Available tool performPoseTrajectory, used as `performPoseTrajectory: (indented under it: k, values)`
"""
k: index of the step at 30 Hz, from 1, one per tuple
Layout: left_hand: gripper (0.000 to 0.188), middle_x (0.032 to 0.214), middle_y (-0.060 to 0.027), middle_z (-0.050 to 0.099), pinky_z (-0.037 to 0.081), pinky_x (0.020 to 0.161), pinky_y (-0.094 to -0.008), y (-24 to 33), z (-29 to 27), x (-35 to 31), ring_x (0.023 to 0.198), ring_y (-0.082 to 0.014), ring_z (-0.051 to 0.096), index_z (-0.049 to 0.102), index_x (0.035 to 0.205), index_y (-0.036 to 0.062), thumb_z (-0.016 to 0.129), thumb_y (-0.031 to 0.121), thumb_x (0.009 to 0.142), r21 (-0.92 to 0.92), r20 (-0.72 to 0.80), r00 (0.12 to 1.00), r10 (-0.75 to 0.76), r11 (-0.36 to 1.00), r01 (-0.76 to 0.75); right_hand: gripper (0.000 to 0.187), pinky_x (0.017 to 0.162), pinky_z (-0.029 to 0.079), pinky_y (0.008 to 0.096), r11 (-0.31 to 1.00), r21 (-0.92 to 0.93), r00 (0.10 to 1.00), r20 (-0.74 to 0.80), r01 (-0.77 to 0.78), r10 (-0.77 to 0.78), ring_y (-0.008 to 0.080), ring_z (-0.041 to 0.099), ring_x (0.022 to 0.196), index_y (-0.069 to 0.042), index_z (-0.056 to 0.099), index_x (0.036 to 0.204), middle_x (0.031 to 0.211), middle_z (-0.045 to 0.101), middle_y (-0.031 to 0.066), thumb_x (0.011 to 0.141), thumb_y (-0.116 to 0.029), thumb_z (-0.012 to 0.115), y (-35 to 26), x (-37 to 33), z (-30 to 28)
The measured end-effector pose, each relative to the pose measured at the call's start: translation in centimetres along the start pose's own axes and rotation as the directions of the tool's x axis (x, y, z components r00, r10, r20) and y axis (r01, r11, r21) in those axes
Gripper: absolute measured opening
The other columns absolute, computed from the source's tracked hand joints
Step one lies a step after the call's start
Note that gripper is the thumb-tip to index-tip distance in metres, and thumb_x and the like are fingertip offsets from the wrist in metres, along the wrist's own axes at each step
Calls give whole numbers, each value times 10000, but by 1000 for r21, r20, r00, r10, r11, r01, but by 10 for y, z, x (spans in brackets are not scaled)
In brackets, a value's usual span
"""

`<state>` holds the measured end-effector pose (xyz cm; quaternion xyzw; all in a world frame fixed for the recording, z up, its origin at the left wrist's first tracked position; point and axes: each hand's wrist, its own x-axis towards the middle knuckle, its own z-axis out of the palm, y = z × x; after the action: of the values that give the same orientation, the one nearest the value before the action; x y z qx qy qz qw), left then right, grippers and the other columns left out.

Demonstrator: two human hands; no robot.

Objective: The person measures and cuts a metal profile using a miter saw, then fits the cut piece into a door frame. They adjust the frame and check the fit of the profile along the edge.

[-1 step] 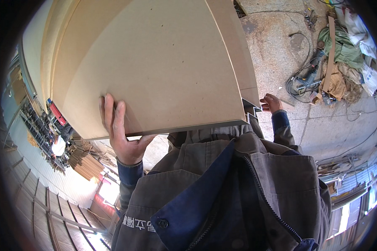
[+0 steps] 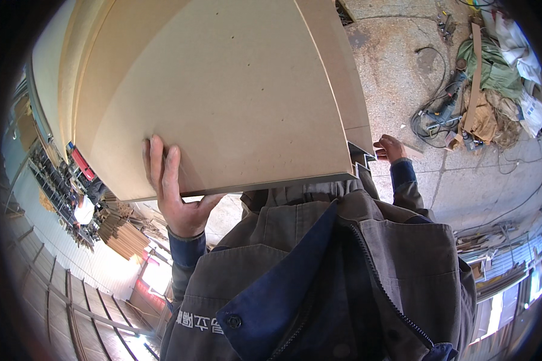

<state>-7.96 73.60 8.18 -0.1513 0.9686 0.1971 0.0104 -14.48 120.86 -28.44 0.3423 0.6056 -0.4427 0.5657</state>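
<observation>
A large tan board (image 2: 235,108), apparently fibreboard, fills the upper middle of the view in front of my body. A dark edge strip (image 2: 265,182) runs along its near side. My left hand (image 2: 177,192) grips this near edge towards the left: its long fingers lie on the broad face, and the thumb is at the strip. Small dark holes or marks dot the board. At its near right corner, an angled dark metal profile (image 2: 359,157) shows. Just right of this corner is my right hand (image 2: 391,148), fingers curled; anything in them is too small to make out.
On the concrete floor at right lie a power tool (image 2: 447,111) with a black cable, a brown strip (image 2: 474,78), a green cloth (image 2: 494,69) and white sacks (image 2: 518,48). Stacked lengths of material (image 2: 494,259) lie at lower right. Stacked brown boards (image 2: 121,233) are at left.
</observation>
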Motion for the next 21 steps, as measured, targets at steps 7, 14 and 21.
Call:
performPoseTrajectory:
  k: [7, 14, 21]
  values:
    - [1069, 1634, -216, 324, 308, 1201, -556, 0, 1, 0, 1515, -457, 265, 474, 1502, 63, 932, 514, 648, -1, -7, 1000, 6, 1000, -6, 482, 660, 617, 379, 1000, -7, 1000, 23, 0, 0, 229, 725, 731, -12, 525, 1413, 1063, 745, 155, 986, -225, 589, 4, 7, -2]
    - [1061, 1628, -220, 329, 311, 1196, -568, 0, 0, -1, 1511, -464, 268, 477, 1496, 70, 922, 541, 655, 21, -5, 1000, 10, 1000, -10, 463, 666, 612, 373, 999, -32, 1000, 7, 4, -4, 220, 724, 744, -28, 537, 1404, 1071, 743, 147, 991, -234, 580, 3, 10, -2]
    - [1058, 1625, -215, 338, 310, 1194, -579, -2, 1, -2, 1507, -477, 266, 471, 1496, 71, 907, 564, 668, 29, -4, 1000, 15, 999, -15, 397, 705, 577, 364, 994, -107, 999, 28, 23, -20, 197, 701, 783, -64, 587, 1317, 1083, 734, 113, 999, -297, 544, -14, -2, 3]
